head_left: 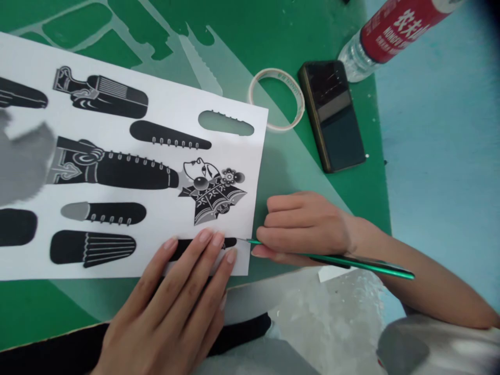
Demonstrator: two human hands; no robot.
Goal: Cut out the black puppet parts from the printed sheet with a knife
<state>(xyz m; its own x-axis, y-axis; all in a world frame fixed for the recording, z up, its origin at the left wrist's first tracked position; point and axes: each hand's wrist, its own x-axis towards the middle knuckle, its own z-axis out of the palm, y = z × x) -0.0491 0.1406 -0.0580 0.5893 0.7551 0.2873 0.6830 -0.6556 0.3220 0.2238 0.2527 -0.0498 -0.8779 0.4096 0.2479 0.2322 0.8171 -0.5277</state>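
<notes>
A white paper sheet [164,107] printed with black puppet-like figure parts lies over a translucent sheet [281,172] on the green table. My left hand [175,297] presses flat on the paper's lower edge, fingers slightly apart, partly covering a black printed strip. In my right hand [304,224] is a slim green craft knife [367,265], its fingers curled around the shaft. The thin tip touches or nearly touches the right end of that strip. One elongated shape is a cut-out hole [226,123] near the upper right corner, with green showing through.
A tape roll [299,99] stands beside the paper's upper right corner. To its right are a black phone [334,117] and a red-labelled water bottle [390,39]. Translucent cut scraps [191,57] lie behind the paper. The table's front edge runs below my hands.
</notes>
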